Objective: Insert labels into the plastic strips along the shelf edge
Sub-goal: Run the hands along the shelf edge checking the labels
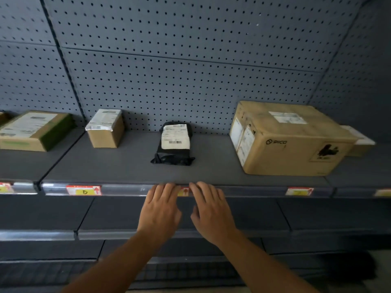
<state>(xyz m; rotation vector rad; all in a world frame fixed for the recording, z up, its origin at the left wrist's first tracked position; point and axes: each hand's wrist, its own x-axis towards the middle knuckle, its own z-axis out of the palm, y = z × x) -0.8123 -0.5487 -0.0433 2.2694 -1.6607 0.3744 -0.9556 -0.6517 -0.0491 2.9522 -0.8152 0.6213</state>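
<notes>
A clear plastic strip runs along the front edge of the grey shelf. My left hand and my right hand both press straight fingers against the strip at its middle. Between the fingertips shows part of a red and yellow label, mostly hidden by the fingers. Another red, white and yellow label marked "D" sits in the strip to the left. A third label sits in the strip to the right.
On the shelf stand a black parcel, a small cardboard box, a large cardboard box and a flat box at the left. Pegboard backs the shelf. Lower shelves with their own strips lie beneath my arms.
</notes>
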